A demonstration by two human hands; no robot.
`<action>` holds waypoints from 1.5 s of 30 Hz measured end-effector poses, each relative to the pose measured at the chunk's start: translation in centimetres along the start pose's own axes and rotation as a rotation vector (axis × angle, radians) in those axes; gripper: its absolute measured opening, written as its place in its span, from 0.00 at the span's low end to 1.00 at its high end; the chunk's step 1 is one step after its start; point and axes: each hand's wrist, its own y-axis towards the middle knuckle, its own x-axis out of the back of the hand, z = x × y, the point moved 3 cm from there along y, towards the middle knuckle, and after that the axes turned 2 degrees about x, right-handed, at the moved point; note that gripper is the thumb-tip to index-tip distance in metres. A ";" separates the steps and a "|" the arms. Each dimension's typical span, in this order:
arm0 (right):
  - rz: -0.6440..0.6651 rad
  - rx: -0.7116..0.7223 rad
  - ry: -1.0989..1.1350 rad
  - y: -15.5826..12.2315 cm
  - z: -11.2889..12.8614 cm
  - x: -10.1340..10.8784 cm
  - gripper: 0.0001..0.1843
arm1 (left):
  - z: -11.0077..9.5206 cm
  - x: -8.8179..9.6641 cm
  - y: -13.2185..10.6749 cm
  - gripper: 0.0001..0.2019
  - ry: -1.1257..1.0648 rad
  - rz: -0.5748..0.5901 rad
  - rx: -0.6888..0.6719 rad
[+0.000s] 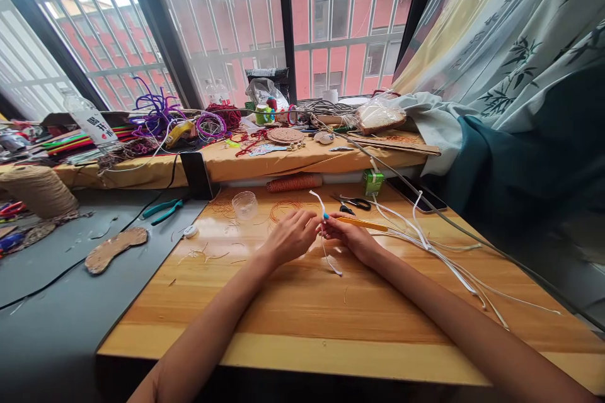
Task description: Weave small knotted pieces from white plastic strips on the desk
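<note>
Both my hands meet over the middle of the wooden table. My left hand pinches a thin white cord that sticks up above the fingers and hangs down in a curl below them. My right hand is closed on a yellow tool with a blue tip, its shaft pointing right. The blue tip touches the cord between the two hands.
Several long white cords trail across the table's right side. Black scissors, a green box, a clear cup, an orange thread spool and a phone lie behind my hands. Teal pliers and a twine ball lie left.
</note>
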 end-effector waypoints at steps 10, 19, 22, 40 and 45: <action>-0.067 0.068 0.050 0.1 -0.1 0.1 0.11 | -0.9 -0.8 0.0 0.13 0.139 -0.046 -0.046; -0.028 0.097 -0.008 0.1 0.0 -0.2 0.09 | -1.1 -0.3 0.0 0.11 0.248 -0.133 -0.077; -0.027 0.094 0.008 0.1 0.0 -0.2 0.09 | -1.1 0.0 0.0 0.10 0.264 -0.156 -0.089; -0.030 0.064 0.090 0.1 -0.6 0.1 0.08 | -1.6 0.0 0.0 0.10 0.321 -0.178 -0.160; -0.026 0.065 0.095 -0.2 -0.3 -0.2 0.08 | -1.8 0.2 0.0 0.09 0.284 -0.176 -0.171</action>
